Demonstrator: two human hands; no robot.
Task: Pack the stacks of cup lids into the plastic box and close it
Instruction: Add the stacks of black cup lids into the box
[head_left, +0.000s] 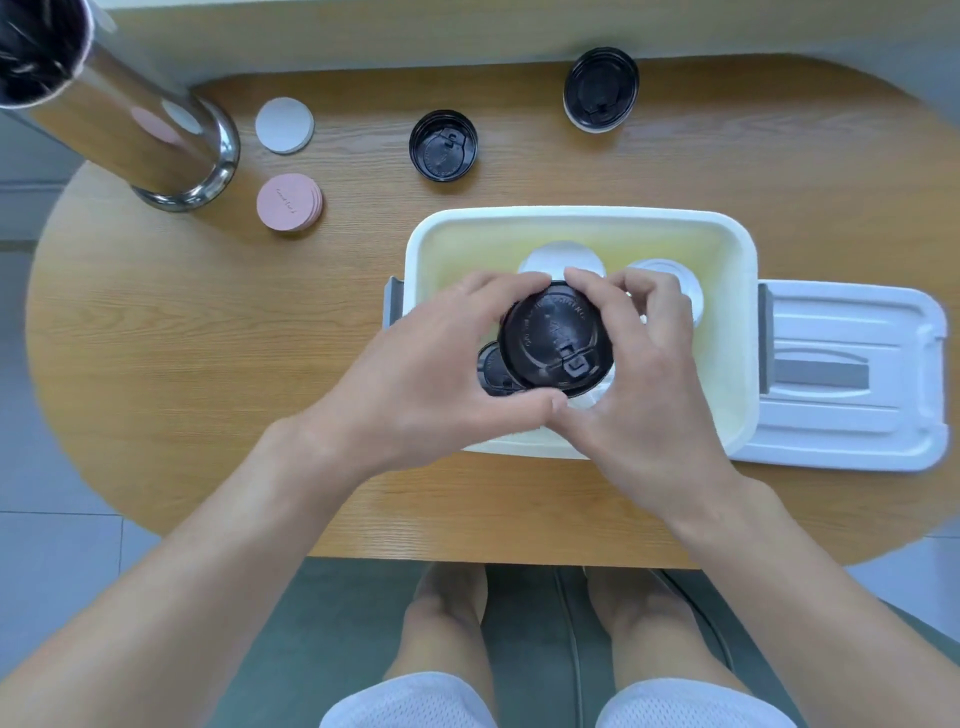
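Item: stack of black round plastic cup lids (556, 338), held above the open white rectangular plastic box (582, 221) by the left hand (431, 364) and right hand (639, 374), fingers (498, 283) curled around its rim. Likely light, thin and slippery; layers may shear, so hold by the sides. In box: white lid stacks (670, 275), one black stack (491, 371). Room looks tight near the front wall. Unpacked: two black stacks (442, 145) on the wooden desk (208, 338). White box cover (852, 374) lies beside, right.

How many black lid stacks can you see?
4: one far right on the table, one mid-table, one held over the box, one beneath it. Hands may hide more.
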